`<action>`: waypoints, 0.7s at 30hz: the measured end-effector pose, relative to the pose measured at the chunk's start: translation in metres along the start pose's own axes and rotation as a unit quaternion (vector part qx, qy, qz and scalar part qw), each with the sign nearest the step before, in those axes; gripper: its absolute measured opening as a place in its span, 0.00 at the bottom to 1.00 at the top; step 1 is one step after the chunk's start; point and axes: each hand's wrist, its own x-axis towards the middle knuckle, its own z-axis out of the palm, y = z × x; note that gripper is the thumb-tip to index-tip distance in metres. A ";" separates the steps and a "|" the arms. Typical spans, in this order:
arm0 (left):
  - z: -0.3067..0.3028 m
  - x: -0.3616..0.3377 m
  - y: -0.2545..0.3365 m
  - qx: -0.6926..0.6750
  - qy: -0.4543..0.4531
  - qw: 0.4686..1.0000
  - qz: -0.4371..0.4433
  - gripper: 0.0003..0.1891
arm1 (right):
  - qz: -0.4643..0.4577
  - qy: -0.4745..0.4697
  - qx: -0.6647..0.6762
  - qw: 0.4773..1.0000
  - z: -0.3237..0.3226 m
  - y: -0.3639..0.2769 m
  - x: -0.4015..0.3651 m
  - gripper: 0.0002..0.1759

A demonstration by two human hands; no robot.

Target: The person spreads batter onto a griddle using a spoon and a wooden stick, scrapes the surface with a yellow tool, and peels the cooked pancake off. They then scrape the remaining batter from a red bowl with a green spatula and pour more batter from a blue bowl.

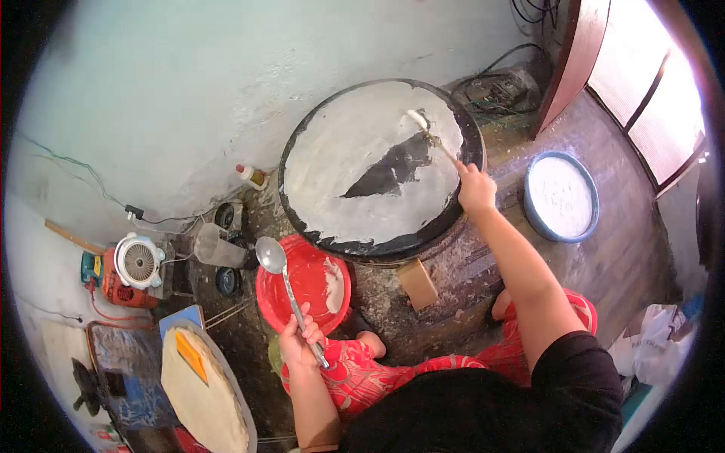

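My right hand [477,189] is closed round the handle of a spreading tool [438,141], whose pale head touches the white batter [325,151] on a large round black griddle [470,140]. A dark patch of griddle shows through the batter near the middle right. My left hand [302,340] grips a long metal ladle [290,291], its bowl raised over the rim of a red basin [266,300]. Some white batter lies inside the basin on its right side.
A blue tub [532,208] of white batter stands at the right. A cardboard piece [417,284] lies below the griddle. Stacked flat sheets [204,392] sit lower left, near a small fan [139,261]. A bottle [252,177] and a clear pitcher [215,245] are by the wall.
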 end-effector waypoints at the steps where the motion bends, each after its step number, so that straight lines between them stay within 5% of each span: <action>1: 0.000 0.000 0.000 0.000 0.005 1.000 -0.002 0.18 | 0.012 -0.007 0.015 1.000 -0.001 0.005 0.008 0.23; 3: 0.000 0.001 -0.001 -0.007 0.008 1.000 -0.003 0.18 | 0.026 -0.011 0.028 0.999 -0.001 0.010 0.014 0.22; 5: 0.002 0.001 -0.001 -0.013 0.009 1.000 -0.002 0.18 | 0.090 -0.073 0.197 0.973 0.009 0.009 0.019 0.18; 8: 0.004 0.001 -0.004 -0.003 0.020 1.000 0.013 0.19 | 0.073 -0.012 0.292 0.954 0.023 0.028 0.030 0.16; 10: 0.003 0.001 -0.002 0.014 0.028 0.999 0.016 0.18 | 0.154 -0.074 0.226 0.959 0.013 0.041 0.045 0.18; 16: 0.000 0.002 -0.001 0.001 0.018 1.000 0.004 0.18 | 0.038 -0.134 0.330 0.933 -0.004 0.071 0.037 0.15; 18: 0.001 0.003 0.000 0.008 0.016 1.000 0.009 0.18 | 0.148 -0.206 0.422 0.871 -0.024 0.077 0.029 0.15; 21: 0.003 0.003 -0.004 0.021 0.024 0.999 0.010 0.18 | 0.117 -0.097 0.407 0.901 0.022 0.073 0.026 0.16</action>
